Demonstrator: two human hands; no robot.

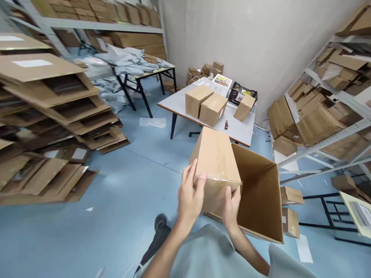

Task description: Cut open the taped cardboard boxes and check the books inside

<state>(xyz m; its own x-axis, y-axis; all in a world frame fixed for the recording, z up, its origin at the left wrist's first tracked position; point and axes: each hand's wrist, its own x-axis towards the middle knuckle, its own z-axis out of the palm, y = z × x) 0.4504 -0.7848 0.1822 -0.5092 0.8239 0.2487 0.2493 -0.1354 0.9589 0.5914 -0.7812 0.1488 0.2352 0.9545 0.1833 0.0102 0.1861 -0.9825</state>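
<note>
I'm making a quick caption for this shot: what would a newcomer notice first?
Probably the taped box at the centre, held between the left hand and right hand, with a big open carton just to its right. Next, the cardboard pile along the left side, then the white table beyond the hands, bearing more boxes.

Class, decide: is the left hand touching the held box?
Touching. The head view shows the left hand against the box, fingers along its left side, thumb at its near edge.
</note>
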